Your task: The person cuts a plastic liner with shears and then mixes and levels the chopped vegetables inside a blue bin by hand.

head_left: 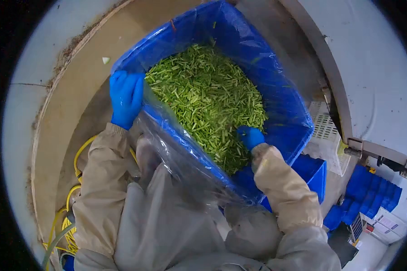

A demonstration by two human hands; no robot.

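A large blue bin (287, 97) lined with a clear plastic bag (165, 142) stands tilted in front of me. Inside lies a heap of chopped green vegetable pieces (203, 97), short and stalk-like. My left hand (125, 97), in a blue glove, is closed over the bin's left corner, with the rim and liner under its fingers. On the right, my right hand (251, 137), also blue-gloved, reaches into the bin at the heap's lower right edge. Its fingers are hidden among the pieces, so their grip does not show.
A yellow hose (70, 230) lies coiled on the floor at left. Beside the bin are another blue container (319, 178) and a white perforated crate (323, 122). Blue crates (366, 194) are stacked at far right. A small pale scrap (106, 60) rests on the beige surface.
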